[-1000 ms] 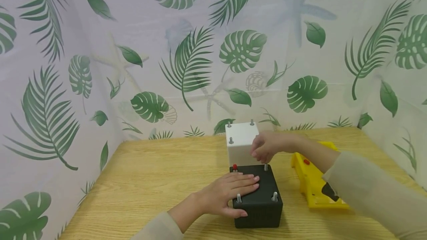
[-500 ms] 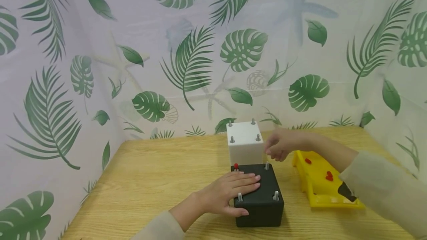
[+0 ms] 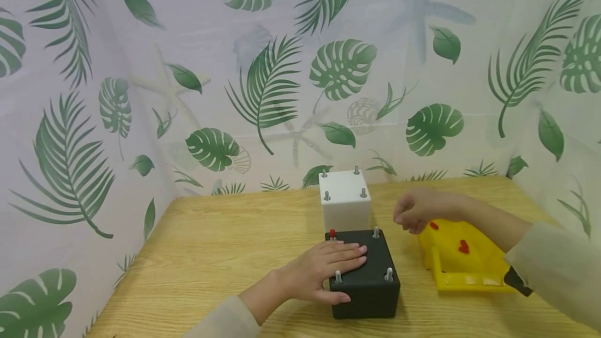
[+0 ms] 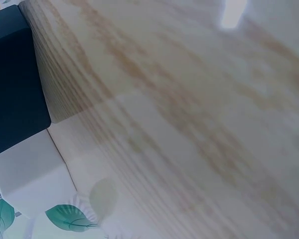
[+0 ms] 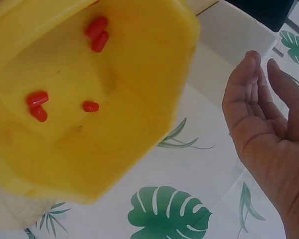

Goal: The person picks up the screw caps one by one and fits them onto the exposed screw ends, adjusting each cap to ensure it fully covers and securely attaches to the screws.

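My left hand (image 3: 324,270) rests with straight fingers on the top of a black box (image 3: 375,254), its thumb along the front side. Metal studs stand up at the box's corners. A red cap (image 3: 332,233) sits on the far left one, while the near right stud (image 3: 388,274) is bare. My right hand (image 3: 418,210) hovers near the far left edge of a yellow bin (image 5: 139,114). Its fingers are loosely bent, and the right wrist view shows a gap between thumb and fingertips with nothing in it. Several small red caps (image 5: 99,35) lie in the bin.
Behind the black box stands a white box (image 3: 345,186) with bare metal studs on its top. Everything stands on a wood-grain table (image 3: 225,233). Leaf-patterned cloth (image 3: 281,93) walls off the back and both sides.
My right hand has moved right, from above the black box's far right stud to the yellow bin, uncovering the white box. My left hand has stayed on the black box.
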The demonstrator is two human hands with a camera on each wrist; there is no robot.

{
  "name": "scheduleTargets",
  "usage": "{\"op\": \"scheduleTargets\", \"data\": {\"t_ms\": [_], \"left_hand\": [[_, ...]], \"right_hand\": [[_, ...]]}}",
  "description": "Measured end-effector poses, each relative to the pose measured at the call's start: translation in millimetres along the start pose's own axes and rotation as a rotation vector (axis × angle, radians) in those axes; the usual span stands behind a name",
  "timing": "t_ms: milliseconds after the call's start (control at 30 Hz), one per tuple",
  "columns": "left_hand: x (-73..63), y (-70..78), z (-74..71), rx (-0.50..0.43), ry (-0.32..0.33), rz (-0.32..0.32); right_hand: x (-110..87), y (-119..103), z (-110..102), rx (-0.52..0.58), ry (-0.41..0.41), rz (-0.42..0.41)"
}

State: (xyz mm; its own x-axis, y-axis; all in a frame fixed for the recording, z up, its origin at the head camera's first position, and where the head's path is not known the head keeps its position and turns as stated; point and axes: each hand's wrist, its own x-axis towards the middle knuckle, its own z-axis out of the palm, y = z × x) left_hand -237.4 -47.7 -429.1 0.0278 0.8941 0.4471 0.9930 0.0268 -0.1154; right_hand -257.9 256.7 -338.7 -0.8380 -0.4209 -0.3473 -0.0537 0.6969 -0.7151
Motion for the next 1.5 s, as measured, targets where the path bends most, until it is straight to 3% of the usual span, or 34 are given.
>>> {"op": "scheduleTargets", "data": {"t_ms": [500,700,867,1133,1400,1500], "left_hand": [[4.4,-1.2,-0.5,0.026,0.024,0.018],[4.1,-2.3,0.5,0.013,0.014,0.011],[4.8,-3.6,0.9,0.012,0.004,0.007],[-0.6,-0.7,0.3,0.024,-0.013,-0.006],[-1.1,0.7,2.0,0.010,0.004,-0.005],[-0.3,0.3,2.2,0.015,0.014,0.000]], "right_hand": [[-15.2,32,-14,0.070,0.009,-0.062],[-25.3,37,-25,0.089,-0.046,-0.011],[-33.0,37,-31,0.100,-0.100,0.085],[-32.5,41,-19,0.047,-0.165,0.223],[-32.8,49,-9,-0.089,-0.183,0.232],[-33.9,53,-6,-0.201,-0.183,0.247]]}}
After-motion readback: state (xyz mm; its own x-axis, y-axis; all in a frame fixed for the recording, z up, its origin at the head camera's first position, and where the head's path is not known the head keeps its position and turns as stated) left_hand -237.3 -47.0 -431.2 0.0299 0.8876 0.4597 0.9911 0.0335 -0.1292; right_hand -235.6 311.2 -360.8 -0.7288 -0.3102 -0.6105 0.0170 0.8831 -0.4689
